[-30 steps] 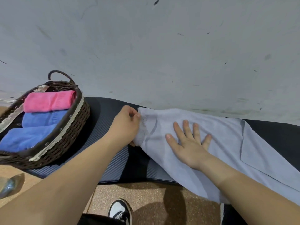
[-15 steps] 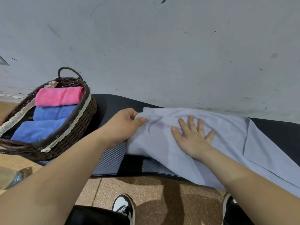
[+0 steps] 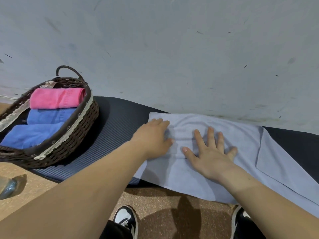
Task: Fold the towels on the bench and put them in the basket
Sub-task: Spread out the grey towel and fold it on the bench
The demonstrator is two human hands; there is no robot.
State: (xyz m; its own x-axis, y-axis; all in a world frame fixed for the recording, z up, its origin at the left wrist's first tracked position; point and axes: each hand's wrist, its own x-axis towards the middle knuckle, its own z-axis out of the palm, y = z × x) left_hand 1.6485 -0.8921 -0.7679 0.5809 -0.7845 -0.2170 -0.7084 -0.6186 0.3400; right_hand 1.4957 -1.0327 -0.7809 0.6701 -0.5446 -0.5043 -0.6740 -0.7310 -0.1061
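Head view, looking down from a person's eye level: a dark padded bench (image 3: 117, 128) with a fine ribbed surface runs from left to right against a scuffed pale grey wall (image 3: 172, 49). Below its front edge lies a speckled tan floor (image 3: 155, 200).

A pale grey towel (image 3: 241, 149) is spread across the middle and right of the bench. Its far edge reaches the foot of the wall, and its near edge hangs over the front of the bench towards the floor. On the right, one layer of the cloth overlaps another along a slanted line.

Both hands lie palm down on the towel and grasp nothing. The left hand (image 3: 151, 138) presses on the towel's left end with its fingers laid flat; the right hand (image 3: 210, 152) rests just beside it, fingers spread wide.

A strip of bare bench separates the towel from a dark brown woven basket (image 3: 81, 128) standing on the bench's left end. The basket has a loop handle and a lace-trimmed rim, and it holds three folded towels in a row – a pink towel (image 3: 55, 98) farthest back, then two blue towels (image 3: 50, 115).

On the floor, two black and white shoes (image 3: 126, 219) show at the bottom edge, and a clear shiny object (image 3: 8, 187) sits at far left – too cut off to identify
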